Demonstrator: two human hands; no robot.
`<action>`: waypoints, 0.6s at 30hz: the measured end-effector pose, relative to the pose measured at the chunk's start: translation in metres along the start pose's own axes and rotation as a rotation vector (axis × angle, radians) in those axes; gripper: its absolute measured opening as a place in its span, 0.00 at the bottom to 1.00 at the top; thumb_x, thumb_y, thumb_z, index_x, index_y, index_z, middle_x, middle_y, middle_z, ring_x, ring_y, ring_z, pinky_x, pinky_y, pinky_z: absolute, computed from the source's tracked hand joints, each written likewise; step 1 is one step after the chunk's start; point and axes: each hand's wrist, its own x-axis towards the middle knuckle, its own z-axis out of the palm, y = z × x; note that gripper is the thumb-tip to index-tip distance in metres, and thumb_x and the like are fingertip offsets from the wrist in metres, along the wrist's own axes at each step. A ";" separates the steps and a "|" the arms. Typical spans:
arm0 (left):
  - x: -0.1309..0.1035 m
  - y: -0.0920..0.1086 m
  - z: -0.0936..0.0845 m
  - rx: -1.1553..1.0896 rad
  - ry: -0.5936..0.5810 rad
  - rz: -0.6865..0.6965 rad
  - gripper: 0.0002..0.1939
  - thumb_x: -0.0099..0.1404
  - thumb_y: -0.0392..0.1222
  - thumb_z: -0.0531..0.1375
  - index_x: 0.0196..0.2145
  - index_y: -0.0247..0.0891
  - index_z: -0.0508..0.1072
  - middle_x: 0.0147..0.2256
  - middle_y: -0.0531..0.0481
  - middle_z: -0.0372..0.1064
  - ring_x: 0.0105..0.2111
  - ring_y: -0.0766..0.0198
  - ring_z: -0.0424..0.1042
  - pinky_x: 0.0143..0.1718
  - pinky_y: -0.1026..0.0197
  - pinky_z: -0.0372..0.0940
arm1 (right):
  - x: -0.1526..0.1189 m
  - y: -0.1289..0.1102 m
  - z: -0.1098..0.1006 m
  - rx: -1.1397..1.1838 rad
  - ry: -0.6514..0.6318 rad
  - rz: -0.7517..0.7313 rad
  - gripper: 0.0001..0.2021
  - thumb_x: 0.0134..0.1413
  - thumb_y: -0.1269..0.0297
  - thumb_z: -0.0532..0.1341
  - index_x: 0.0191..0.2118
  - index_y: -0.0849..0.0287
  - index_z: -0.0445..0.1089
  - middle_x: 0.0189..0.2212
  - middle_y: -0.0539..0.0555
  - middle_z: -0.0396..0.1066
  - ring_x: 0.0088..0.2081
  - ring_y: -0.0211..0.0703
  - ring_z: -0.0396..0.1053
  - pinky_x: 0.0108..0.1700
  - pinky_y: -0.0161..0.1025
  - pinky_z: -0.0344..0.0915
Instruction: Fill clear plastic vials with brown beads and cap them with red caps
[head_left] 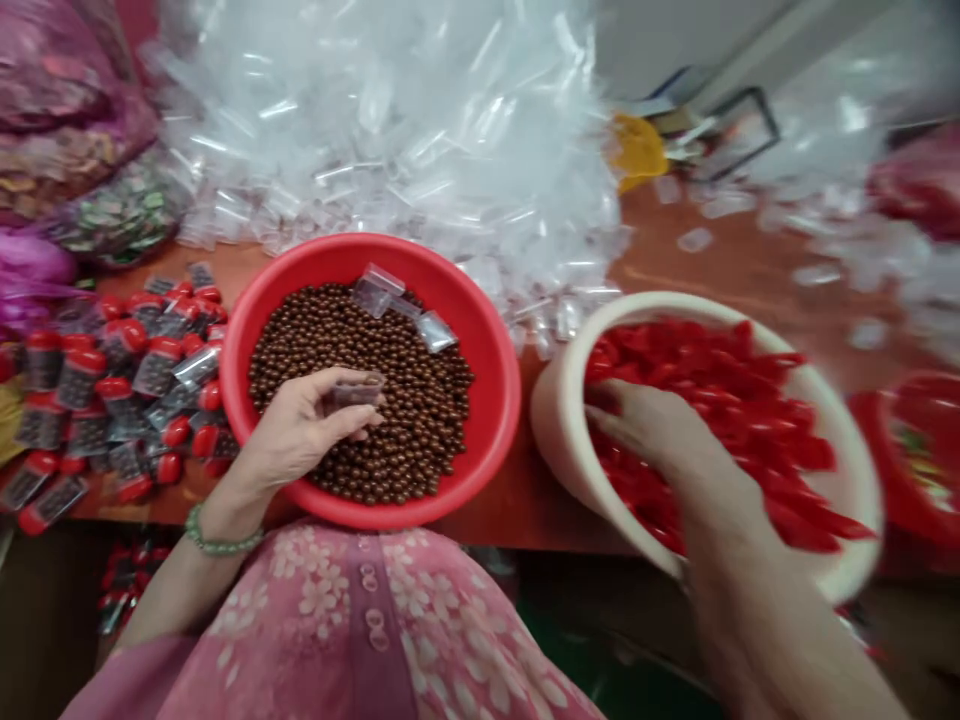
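My left hand (304, 425) is closed round a small clear container (358, 390), above brown beads (405, 440) in a red basin (498, 400). More clear containers (377, 290) lie on the beads toward the basin's far side. On the right, my right hand (645, 420) reaches into a cream bucket (559, 430) of red plastic pieces (720, 390). Its fingers are blurred and partly sunk among the pieces near the bucket's left side, so whether they grip one is hidden.
A large heap of clear containers (390, 130) covers the back. Red-capped filled containers (120, 380) lie at the left, below bags of small pieces (120, 210). Another red basin (870, 430) stands at the far right, a yellow object (637, 150) behind.
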 end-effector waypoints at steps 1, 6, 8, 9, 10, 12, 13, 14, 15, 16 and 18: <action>0.000 -0.002 -0.002 -0.049 -0.010 -0.016 0.19 0.53 0.41 0.69 0.43 0.33 0.75 0.37 0.46 0.77 0.34 0.64 0.77 0.32 0.66 0.70 | 0.002 -0.001 0.002 0.009 -0.027 -0.040 0.12 0.58 0.71 0.57 0.45 0.67 0.72 0.42 0.73 0.76 0.40 0.56 0.75 0.41 0.43 0.62; -0.002 -0.009 -0.011 -0.215 -0.064 -0.053 0.23 0.51 0.38 0.70 0.46 0.34 0.73 0.38 0.46 0.76 0.34 0.63 0.78 0.32 0.66 0.70 | 0.003 -0.006 0.002 0.092 -0.073 -0.039 0.18 0.58 0.67 0.56 0.53 0.65 0.66 0.45 0.72 0.74 0.43 0.55 0.75 0.43 0.43 0.64; -0.003 -0.011 -0.013 -0.257 -0.071 -0.060 0.24 0.51 0.38 0.71 0.47 0.34 0.72 0.39 0.46 0.76 0.34 0.64 0.78 0.33 0.66 0.69 | 0.003 -0.007 0.003 0.155 -0.087 -0.012 0.17 0.56 0.66 0.57 0.52 0.63 0.66 0.45 0.72 0.74 0.45 0.57 0.74 0.45 0.44 0.64; -0.004 -0.012 -0.013 -0.270 -0.076 -0.063 0.25 0.52 0.37 0.70 0.47 0.35 0.72 0.39 0.46 0.76 0.34 0.64 0.78 0.33 0.66 0.69 | 0.004 -0.008 0.004 0.186 -0.086 0.006 0.16 0.55 0.67 0.57 0.50 0.63 0.67 0.46 0.73 0.73 0.46 0.59 0.73 0.46 0.45 0.64; -0.004 -0.012 -0.014 -0.277 -0.080 -0.061 0.24 0.52 0.37 0.70 0.47 0.34 0.72 0.39 0.46 0.76 0.34 0.64 0.78 0.34 0.66 0.69 | 0.005 -0.009 0.005 0.219 -0.083 0.027 0.15 0.54 0.67 0.57 0.48 0.63 0.67 0.46 0.74 0.73 0.47 0.61 0.73 0.48 0.47 0.64; -0.005 -0.013 -0.015 -0.281 -0.086 -0.046 0.23 0.53 0.37 0.69 0.47 0.34 0.72 0.40 0.44 0.76 0.34 0.64 0.78 0.34 0.65 0.69 | 0.008 -0.010 0.009 0.279 -0.065 0.083 0.12 0.53 0.67 0.56 0.44 0.64 0.68 0.44 0.74 0.74 0.47 0.64 0.72 0.48 0.51 0.64; -0.005 -0.014 -0.015 -0.282 -0.088 -0.036 0.23 0.54 0.37 0.69 0.48 0.33 0.72 0.40 0.44 0.76 0.34 0.64 0.78 0.34 0.65 0.69 | 0.009 -0.011 0.010 0.309 -0.060 0.099 0.11 0.52 0.67 0.56 0.42 0.64 0.67 0.43 0.73 0.74 0.46 0.64 0.73 0.48 0.50 0.64; -0.006 -0.014 -0.016 -0.287 -0.093 -0.024 0.22 0.55 0.36 0.69 0.48 0.33 0.72 0.40 0.43 0.76 0.34 0.63 0.78 0.34 0.65 0.69 | 0.010 -0.013 0.012 0.338 -0.056 0.107 0.11 0.52 0.68 0.55 0.41 0.63 0.67 0.43 0.72 0.74 0.45 0.62 0.74 0.47 0.49 0.65; -0.006 -0.014 -0.017 -0.295 -0.102 -0.013 0.22 0.55 0.36 0.68 0.48 0.33 0.72 0.40 0.42 0.76 0.34 0.63 0.78 0.33 0.65 0.69 | 0.010 -0.014 0.012 0.365 -0.054 0.111 0.11 0.51 0.68 0.55 0.41 0.63 0.66 0.42 0.71 0.74 0.44 0.59 0.74 0.46 0.46 0.67; -0.006 -0.014 -0.017 -0.306 -0.114 -0.004 0.22 0.56 0.36 0.68 0.49 0.33 0.72 0.41 0.42 0.77 0.34 0.63 0.78 0.33 0.65 0.69 | 0.010 -0.015 0.013 0.392 -0.048 0.118 0.11 0.50 0.68 0.55 0.41 0.62 0.66 0.42 0.70 0.75 0.42 0.55 0.75 0.44 0.44 0.68; -0.006 -0.014 -0.019 -0.333 -0.140 0.006 0.22 0.56 0.35 0.68 0.49 0.33 0.73 0.41 0.42 0.77 0.34 0.63 0.78 0.33 0.66 0.69 | 0.009 -0.016 0.012 0.432 -0.031 0.134 0.11 0.49 0.67 0.54 0.40 0.60 0.65 0.41 0.67 0.75 0.40 0.51 0.76 0.42 0.40 0.69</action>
